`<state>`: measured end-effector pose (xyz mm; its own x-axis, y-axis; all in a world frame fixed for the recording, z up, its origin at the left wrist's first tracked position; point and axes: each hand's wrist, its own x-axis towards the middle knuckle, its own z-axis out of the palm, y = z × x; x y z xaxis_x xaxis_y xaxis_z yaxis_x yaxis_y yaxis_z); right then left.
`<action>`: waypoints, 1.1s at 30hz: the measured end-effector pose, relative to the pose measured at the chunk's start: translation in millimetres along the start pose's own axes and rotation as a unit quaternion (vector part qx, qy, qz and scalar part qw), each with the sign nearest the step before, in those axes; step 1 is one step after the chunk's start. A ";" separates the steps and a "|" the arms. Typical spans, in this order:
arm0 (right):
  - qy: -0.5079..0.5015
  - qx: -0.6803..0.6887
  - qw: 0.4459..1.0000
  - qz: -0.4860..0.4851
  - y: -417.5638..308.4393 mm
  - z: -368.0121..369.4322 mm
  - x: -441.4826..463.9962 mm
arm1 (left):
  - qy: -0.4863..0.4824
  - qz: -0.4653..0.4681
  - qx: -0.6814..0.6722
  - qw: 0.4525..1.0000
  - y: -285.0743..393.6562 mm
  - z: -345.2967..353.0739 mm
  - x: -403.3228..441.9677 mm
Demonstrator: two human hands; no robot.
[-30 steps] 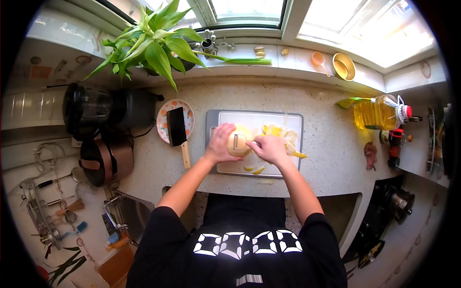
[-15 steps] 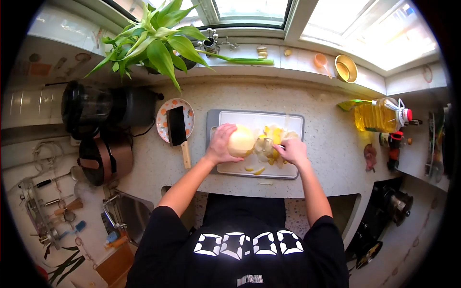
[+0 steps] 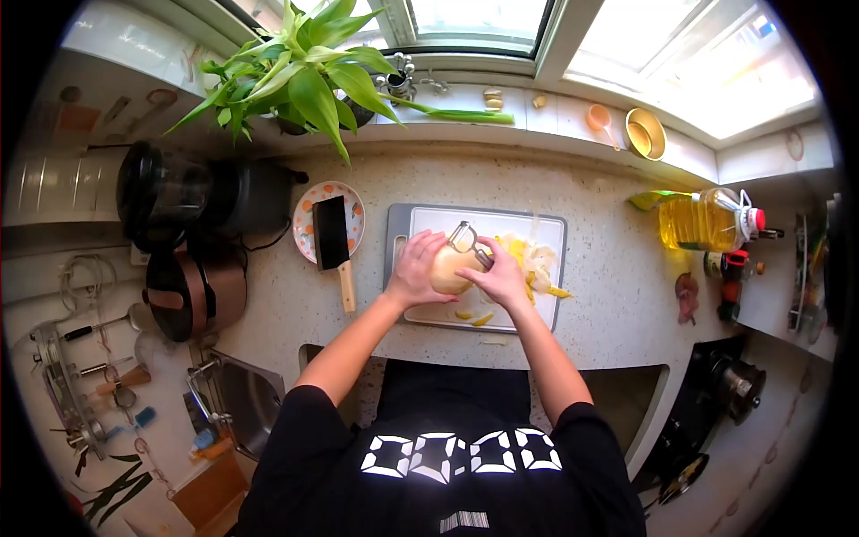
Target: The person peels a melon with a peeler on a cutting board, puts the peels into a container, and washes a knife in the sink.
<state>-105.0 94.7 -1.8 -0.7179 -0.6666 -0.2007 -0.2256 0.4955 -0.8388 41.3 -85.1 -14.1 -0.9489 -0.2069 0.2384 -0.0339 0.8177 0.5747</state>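
My left hand (image 3: 418, 268) is wrapped around the left side of a pale, round, peeled fruit that looks like a melon (image 3: 450, 272), over the cutting board (image 3: 420, 315). A metal peeler (image 3: 463, 235) is gripped in my right hand (image 3: 501, 274), its head at the top of the fruit. The right thumb presses against the fruit's near right side. Yellow and whitish peelings (image 3: 540, 264) lie heaped on the right of the board, and a few strips (image 3: 483, 319) rest near its front edge. The fruit's underside is hidden.
Left of the board, a cleaver (image 3: 331, 237) lies across a patterned plate (image 3: 352, 199). An oil bottle (image 3: 702, 219) stands at the right. A leafy plant (image 3: 309, 85) overhangs the counter's back left, and a yellow bowl (image 3: 645, 134) sits on the sill.
My right hand has moved left with the peeler, from the peelings to the fruit, and its thumb now touches the fruit. The peelings pile has shifted right. My left hand stays around the fruit.
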 end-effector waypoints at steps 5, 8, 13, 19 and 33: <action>-0.042 0.224 0.965 0.129 21.2 19.0 8.0 | -0.001 -0.009 0.004 1.000 1.8 -1.9 1.2; -0.038 0.194 0.967 0.157 33.0 15.8 11.3 | 0.013 0.003 0.000 1.000 2.6 -1.5 2.3; 0.046 0.241 0.961 0.124 39.5 22.0 8.3 | 0.020 -0.001 0.000 1.000 3.3 -2.3 2.9; 0.133 -0.186 0.971 0.074 59.1 -27.3 -23.1 | 0.006 -0.018 -0.005 1.000 0.0 -3.6 -1.4; -0.016 -0.104 0.993 0.055 -11.0 -49.8 -17.5 | 0.080 -0.312 -0.172 0.931 22.5 11.6 -18.8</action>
<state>-122.7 128.7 36.1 -0.7251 -0.6183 -0.3033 -0.2806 0.6675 -0.6897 54.7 -56.6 -14.8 -0.7187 -0.6836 -0.1273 -0.4333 0.2971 0.8509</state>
